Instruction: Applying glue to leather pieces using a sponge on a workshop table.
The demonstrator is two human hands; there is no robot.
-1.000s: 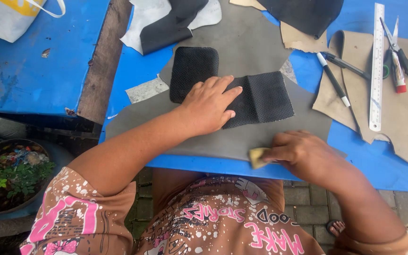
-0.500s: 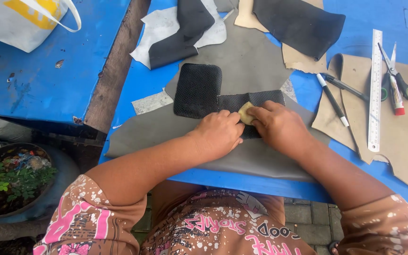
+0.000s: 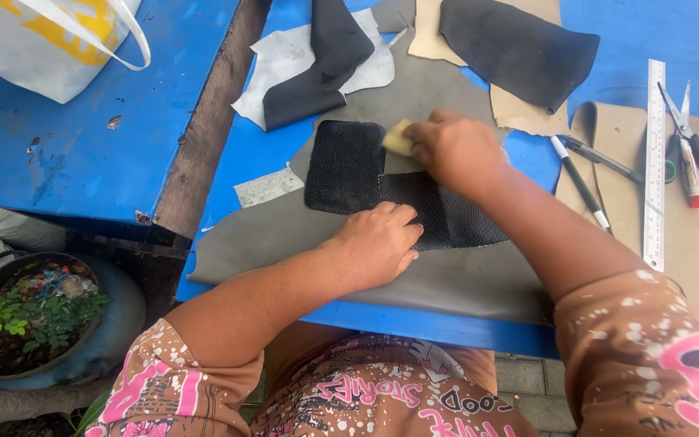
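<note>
On the blue bench [image 3: 228,174], left hand [image 3: 375,243] flattens black textured pieces [image 3: 345,166]; right hand [image 3: 455,150] pinches yellow sponge [image 3: 399,137]. Uneven pressure could shift them.

blue tables [image 3: 123,146] | paved floor [image 3: 527,376] | potted plant [image 3: 26,320] | daylight
</note>
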